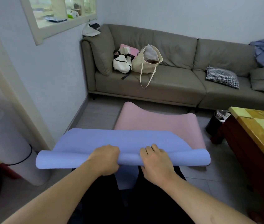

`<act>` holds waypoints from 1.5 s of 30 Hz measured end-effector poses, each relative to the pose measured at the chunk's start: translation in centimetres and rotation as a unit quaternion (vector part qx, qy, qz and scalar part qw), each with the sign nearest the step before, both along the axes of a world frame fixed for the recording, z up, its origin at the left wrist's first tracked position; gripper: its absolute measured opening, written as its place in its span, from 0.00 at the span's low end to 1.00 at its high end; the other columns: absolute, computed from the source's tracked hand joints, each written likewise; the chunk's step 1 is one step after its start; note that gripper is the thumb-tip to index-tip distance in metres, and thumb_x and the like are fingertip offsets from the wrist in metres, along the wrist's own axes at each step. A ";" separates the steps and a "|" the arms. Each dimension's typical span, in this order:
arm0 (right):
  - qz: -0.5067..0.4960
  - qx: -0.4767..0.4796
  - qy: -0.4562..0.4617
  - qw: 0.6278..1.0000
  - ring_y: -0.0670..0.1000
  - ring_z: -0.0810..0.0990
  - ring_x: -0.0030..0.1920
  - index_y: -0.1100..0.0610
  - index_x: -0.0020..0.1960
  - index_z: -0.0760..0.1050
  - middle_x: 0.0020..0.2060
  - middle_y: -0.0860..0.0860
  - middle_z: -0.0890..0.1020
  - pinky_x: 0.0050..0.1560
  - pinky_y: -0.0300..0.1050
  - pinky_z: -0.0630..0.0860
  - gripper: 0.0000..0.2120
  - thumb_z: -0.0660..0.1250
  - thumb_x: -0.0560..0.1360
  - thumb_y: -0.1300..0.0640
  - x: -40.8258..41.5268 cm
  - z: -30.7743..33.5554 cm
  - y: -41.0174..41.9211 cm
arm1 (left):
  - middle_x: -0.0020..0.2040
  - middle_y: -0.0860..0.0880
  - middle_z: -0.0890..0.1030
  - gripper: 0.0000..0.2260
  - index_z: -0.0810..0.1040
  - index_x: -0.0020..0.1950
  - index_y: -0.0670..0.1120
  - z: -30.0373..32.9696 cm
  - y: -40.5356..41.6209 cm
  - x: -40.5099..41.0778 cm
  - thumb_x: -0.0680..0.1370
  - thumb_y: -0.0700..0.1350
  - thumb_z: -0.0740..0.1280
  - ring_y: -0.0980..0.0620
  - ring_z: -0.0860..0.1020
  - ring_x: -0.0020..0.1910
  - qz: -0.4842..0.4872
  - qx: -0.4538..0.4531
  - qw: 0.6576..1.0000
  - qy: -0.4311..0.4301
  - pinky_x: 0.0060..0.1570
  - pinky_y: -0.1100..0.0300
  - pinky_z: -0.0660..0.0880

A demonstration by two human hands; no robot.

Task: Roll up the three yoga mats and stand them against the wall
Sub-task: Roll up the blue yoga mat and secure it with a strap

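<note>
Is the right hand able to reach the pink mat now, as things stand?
Probably not yet. The right hand grips the rolled edge of the blue mat, as does the left hand, and the blue mat lies over the near part of the pink mat.

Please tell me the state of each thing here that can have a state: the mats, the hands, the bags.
blue yoga mat: near end curled over, roll just begun, rest still flat
pink yoga mat: unrolled on the floor, far edge wavy
grey yoga mat: rolled, upright by the wall
left hand: grips the blue roll
right hand: grips the blue roll
tote bag: open, upright on the sofa
</note>
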State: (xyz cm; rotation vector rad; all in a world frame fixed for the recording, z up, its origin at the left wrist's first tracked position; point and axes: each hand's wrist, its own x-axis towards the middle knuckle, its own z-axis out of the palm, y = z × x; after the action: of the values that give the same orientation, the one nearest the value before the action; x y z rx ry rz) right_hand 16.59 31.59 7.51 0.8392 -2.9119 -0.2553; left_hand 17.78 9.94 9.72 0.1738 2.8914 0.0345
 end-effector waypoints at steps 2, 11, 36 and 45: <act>-0.021 0.021 -0.024 0.999 0.56 0.77 0.32 0.53 0.40 0.72 0.31 0.50 0.76 0.30 0.47 0.62 0.20 0.78 0.54 0.60 0.0 -0.2 -0.2 | 0.62 0.45 0.81 0.20 0.77 0.62 0.50 -0.1 0.1 -0.4 0.77 0.62 0.68 0.42 0.81 0.60 -0.004 0.008 0.999 -0.031 0.55 0.52 0.75; -0.051 0.044 -0.143 0.987 0.60 0.83 0.51 0.53 0.52 0.80 0.50 0.55 0.84 0.45 0.48 0.72 0.10 0.67 0.72 0.60 -1.1 1.5 -0.9 | 0.41 0.47 0.77 0.21 0.76 0.45 0.47 -2.9 0.7 2.9 0.58 0.45 0.80 0.44 0.78 0.39 -0.045 -0.037 0.993 0.104 0.32 0.53 0.73; -0.062 0.052 -0.106 0.991 0.59 0.83 0.49 0.51 0.51 0.79 0.48 0.52 0.85 0.46 0.50 0.65 0.09 0.68 0.71 0.58 0.1 0.4 -1.3 | 0.49 0.45 0.76 0.17 0.73 0.55 0.47 -3.1 1.6 3.2 0.67 0.42 0.69 0.43 0.75 0.48 -0.032 -0.080 0.992 0.097 0.46 0.50 0.69; -0.067 0.010 -0.076 0.995 0.59 0.81 0.46 0.52 0.48 0.76 0.43 0.53 0.82 0.45 0.52 0.63 0.12 0.70 0.66 0.59 0.8 -1.0 -0.8 | 0.47 0.47 0.78 0.11 0.72 0.53 0.48 -4.3 1.9 2.7 0.74 0.48 0.70 0.44 0.76 0.45 -0.060 -0.116 0.986 0.102 0.44 0.49 0.62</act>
State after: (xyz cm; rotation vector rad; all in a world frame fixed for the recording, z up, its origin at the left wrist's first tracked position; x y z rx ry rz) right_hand 17.35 30.77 6.52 0.6948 -3.1184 -0.2414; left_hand 20.50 11.80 5.43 0.3249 3.0490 -0.3602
